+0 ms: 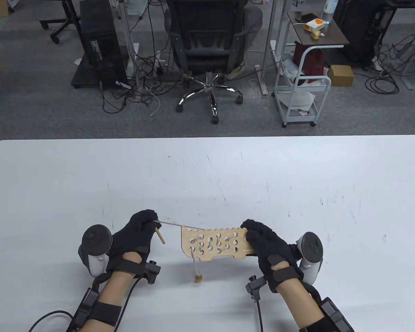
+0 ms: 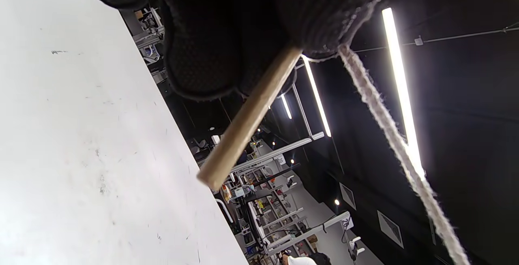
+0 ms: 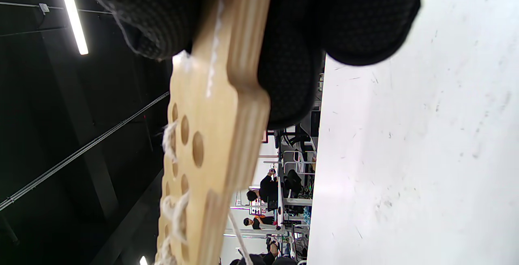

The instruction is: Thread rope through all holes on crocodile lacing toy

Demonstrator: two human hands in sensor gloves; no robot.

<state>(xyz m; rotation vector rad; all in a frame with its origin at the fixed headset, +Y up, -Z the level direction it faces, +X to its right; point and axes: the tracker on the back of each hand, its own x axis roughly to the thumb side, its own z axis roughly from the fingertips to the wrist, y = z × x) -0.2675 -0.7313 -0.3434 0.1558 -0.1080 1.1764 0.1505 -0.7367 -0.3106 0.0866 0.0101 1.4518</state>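
Fingers point(image 2: 211, 54) of the left hand point(image 1: 135, 235): curled tight, pinching the rope point(image 1: 169, 224) and the wooden needle point(image 1: 159, 236) tied to its end; the needle points down toward five o'clock from the fist.

Rope: pale, fuzzy, twisted cord. Runs taut from the left hand, toward three o'clock, to the far upper edge of the board point(image 1: 212, 243). Several stitches already cross the face of the board. A short tail hangs from the hole at the board's seven o'clock corner, ending in a small wooden bead point(image 1: 197, 277) near or on the table point(image 1: 297, 173); I cannot tell which.

Board: flat plywood crocodile, light tan, layered edge visible in the right wrist view, saw-tooth back along the far side, rows of round holes. Held above the table, just left of the right hand.

Right hand point(image 1: 266, 242): fingers closed around the three o'clock end of the board, thumb on one face, fingers on the other.

Step in hand, by my reading: drawing slack through after a stitch; most holes appear laced. Next move likely calls for turning the needle tip toward an unlaced hole while the board is kept steady.

Table: white, smooth, lightly scuffed.
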